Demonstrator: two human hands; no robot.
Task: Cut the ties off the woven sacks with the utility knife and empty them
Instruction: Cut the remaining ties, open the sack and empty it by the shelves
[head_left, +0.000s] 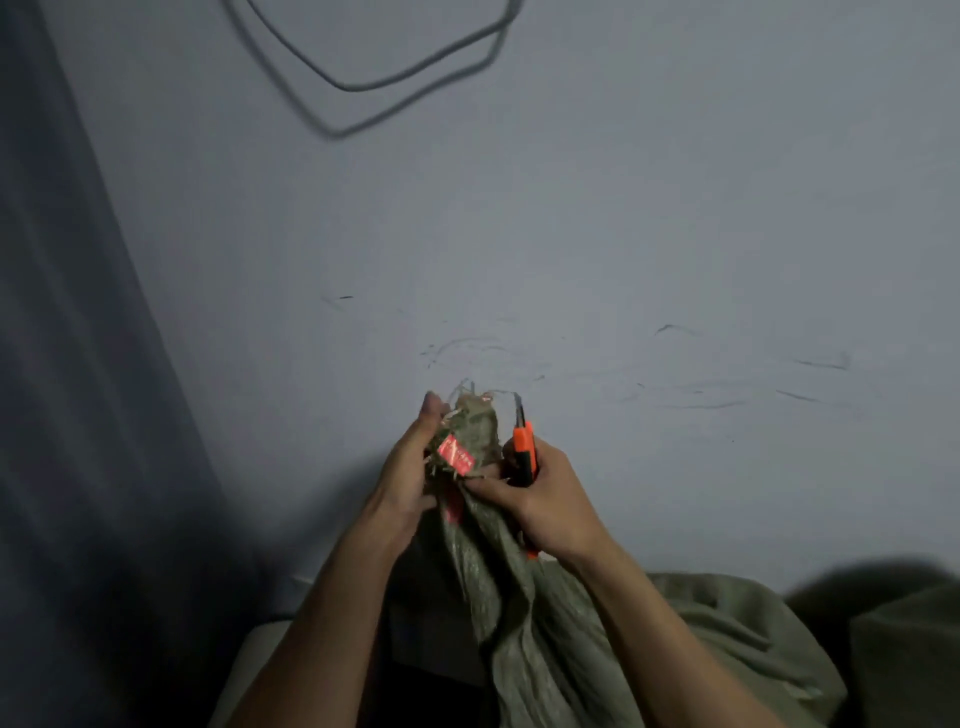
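The left hand (410, 467) grip clamps the upright bunched neck of the olive-green woven sack (519, 597). The right hand (550, 499) grip clamps the orange utility knife (524, 447), blade up, parallel to the neck and just right of it.

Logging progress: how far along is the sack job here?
Done: nothing that shows. The sack neck is bunched shut, with a red tag on it.
In hand: the left hand grips the neck. The right hand holds the utility knife, blade up, beside it.
Left: cut the tie, then empty the sack, which looks unemptied.
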